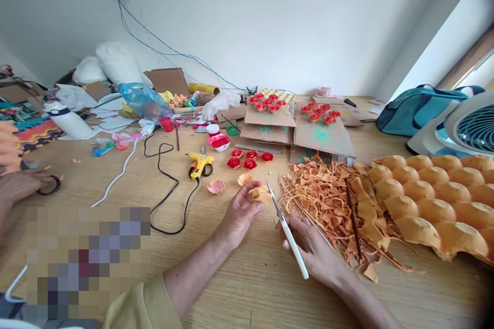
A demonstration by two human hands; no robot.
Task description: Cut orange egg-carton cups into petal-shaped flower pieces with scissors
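Note:
Between the thumb and fingers of my left hand is a small orange egg-carton cup. My right hand grips white-handled scissors, their metal blades pointing up beside the cup's right edge. How the fingers sit in the handles is partly hidden. Just beyond my left hand lie another orange cup and a pinkish cup flower. Several red paper flowers stand behind them. Right of my right hand spreads a heap of orange carton scraps.
A yellow glue gun with a black cord lies left of centre, near a bowl of red paint. Orange egg trays fill the right side. Cardboard pieces carry more red flowers. Another person's hand holds black-handled scissors at left.

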